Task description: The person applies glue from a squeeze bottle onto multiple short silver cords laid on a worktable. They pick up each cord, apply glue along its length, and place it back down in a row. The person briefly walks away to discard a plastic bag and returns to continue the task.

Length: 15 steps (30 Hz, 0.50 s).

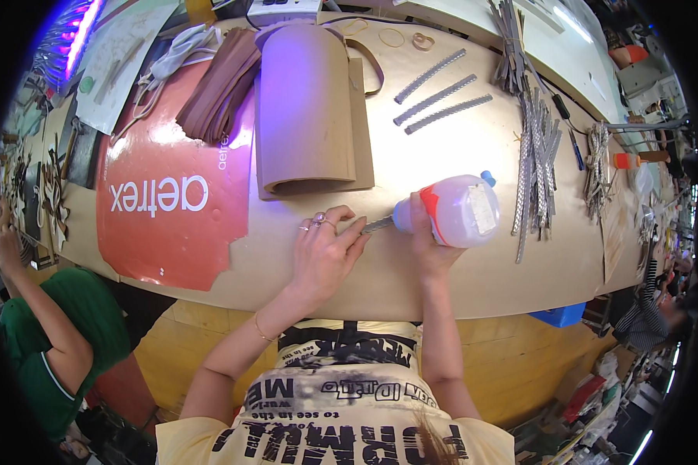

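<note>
My left hand (326, 249), with rings on its fingers, pinches one end of a short grey braided strip (378, 225) just above the table's near side. My right hand (428, 244) is wrapped round a translucent white plastic bottle (469, 211) with a red label. The bottle lies tilted on its side, its blue-capped neck pointing left at the strip's other end. Whether the neck touches the strip I cannot tell. Three similar braided strips (440, 102) are laid out side by side farther back. To the right is a loose pile of longer braided strips (537, 163).
A curved tan board (302, 108) stands beyond my left hand. Left of it are a red sheet (174, 248) and a bundle of brown strips (221, 85). Rubber bands (392, 37) lie at the back. A person in green (77, 333) sits at the left.
</note>
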Each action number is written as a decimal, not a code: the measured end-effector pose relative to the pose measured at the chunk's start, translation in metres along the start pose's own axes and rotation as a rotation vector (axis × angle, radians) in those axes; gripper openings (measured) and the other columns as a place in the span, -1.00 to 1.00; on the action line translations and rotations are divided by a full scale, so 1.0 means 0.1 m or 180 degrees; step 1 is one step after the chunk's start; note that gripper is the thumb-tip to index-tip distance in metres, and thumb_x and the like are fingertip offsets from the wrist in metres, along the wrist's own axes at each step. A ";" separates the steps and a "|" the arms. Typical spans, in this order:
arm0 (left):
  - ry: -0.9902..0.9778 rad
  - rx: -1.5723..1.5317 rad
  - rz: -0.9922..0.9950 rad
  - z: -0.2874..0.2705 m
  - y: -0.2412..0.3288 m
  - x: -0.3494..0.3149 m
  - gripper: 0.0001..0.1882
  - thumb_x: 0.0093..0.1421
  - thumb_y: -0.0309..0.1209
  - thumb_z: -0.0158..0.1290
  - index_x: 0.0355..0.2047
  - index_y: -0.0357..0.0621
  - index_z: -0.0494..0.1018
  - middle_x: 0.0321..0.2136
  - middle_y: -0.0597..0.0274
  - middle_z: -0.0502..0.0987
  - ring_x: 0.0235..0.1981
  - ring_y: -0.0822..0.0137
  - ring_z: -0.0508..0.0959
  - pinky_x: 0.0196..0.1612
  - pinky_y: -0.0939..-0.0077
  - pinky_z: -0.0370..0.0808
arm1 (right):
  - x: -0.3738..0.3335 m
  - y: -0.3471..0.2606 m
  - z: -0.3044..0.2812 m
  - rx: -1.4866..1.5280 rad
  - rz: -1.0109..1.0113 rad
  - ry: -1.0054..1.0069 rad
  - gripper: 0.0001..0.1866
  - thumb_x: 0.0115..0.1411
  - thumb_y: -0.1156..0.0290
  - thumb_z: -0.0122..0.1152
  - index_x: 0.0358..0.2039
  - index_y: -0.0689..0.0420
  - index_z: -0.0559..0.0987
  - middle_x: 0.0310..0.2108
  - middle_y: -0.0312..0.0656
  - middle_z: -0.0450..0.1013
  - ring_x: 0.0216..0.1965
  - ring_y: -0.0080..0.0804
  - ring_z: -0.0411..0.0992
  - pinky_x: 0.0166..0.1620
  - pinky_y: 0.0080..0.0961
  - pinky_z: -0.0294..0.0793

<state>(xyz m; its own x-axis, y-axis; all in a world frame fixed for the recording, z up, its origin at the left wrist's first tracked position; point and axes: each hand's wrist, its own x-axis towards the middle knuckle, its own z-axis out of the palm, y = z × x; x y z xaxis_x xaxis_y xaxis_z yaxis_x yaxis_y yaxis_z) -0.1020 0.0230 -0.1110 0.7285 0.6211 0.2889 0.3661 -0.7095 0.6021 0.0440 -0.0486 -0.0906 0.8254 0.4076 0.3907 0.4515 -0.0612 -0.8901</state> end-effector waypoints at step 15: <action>-0.0429 -0.0209 -0.0335 -0.12 0.12 0.01 -0.62 -0.08 -0.45 0.26 -0.18 -0.19 0.57 -0.17 0.17 0.44 -0.33 0.19 0.45 -0.18 0.28 0.37 | -0.29 -0.08 0.02 0.1457 0.1659 0.0257 -0.72 0.02 0.40 0.41 -0.29 0.19 0.53 -0.35 -0.20 0.51 -0.34 -0.43 0.50 -0.19 -0.45 0.50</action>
<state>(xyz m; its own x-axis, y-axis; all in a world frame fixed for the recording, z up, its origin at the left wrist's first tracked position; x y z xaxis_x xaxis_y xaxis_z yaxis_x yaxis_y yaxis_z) -0.1037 0.0193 -0.0949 0.7607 0.6375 0.1221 0.4091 -0.6169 0.6724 0.0156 -0.0582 -0.0955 0.9263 0.3593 -0.1137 -0.1837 0.1671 -0.9687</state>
